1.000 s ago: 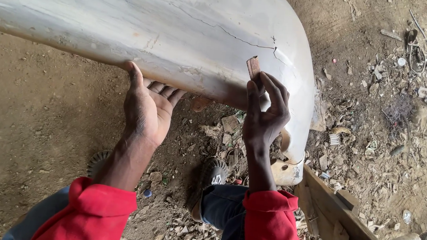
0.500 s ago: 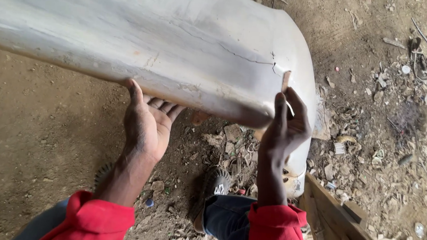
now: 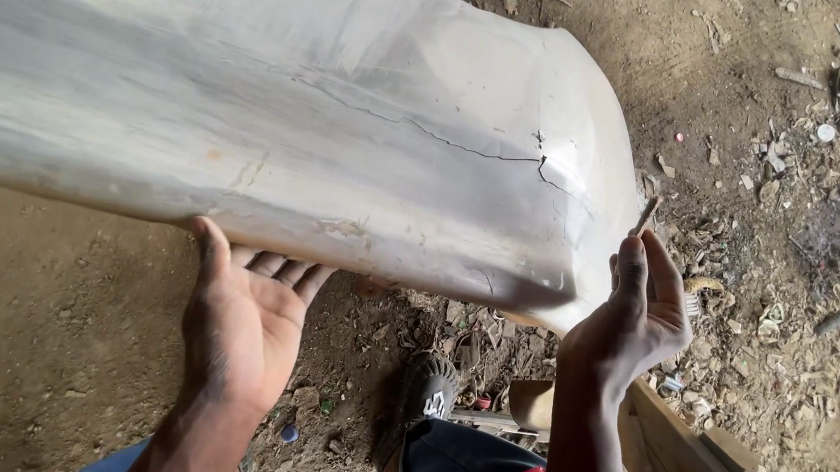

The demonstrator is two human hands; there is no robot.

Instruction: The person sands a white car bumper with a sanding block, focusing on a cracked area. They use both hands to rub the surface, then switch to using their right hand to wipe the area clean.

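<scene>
Bumper panel (image 3: pixel 280 128) — a long, pale, scuffed car body part — stretches from the left edge of the frame to right of centre, held up off the dirt floor (image 3: pixel 48 338). A jagged crack (image 3: pixel 447 137) runs across its face toward the rounded end, where it forks near a small chipped spot.

Below the panel's lower edge, at lower left of the frame, the left hand (image 3: pixel 241 327) props it from underneath: palm up, thumb pressed on the front face, the 4 fingers (image 3: pixel 284 274) tucked under the lip — a supporting hold, not a clench. At the rounded end, right of centre, the right hand (image 3: pixel 636 320) is raised just beside the panel with its fingers closed on a small thin strip (image 3: pixel 646 214), seemingly a scrap of abrasive paper, though it is too small to be sure.

Farther out, a dark shoe (image 3: pixel 423 399) sits on the floor at bottom centre, a wooden frame (image 3: pixel 690 462) angles into the lower right, and debris (image 3: pixel 781 291) litters the right side.

As a judgement: the panel rests on only 1 hand, so a slip of that thumb could let it tip and drop; pressing near the fork could lengthen the crack.
</scene>
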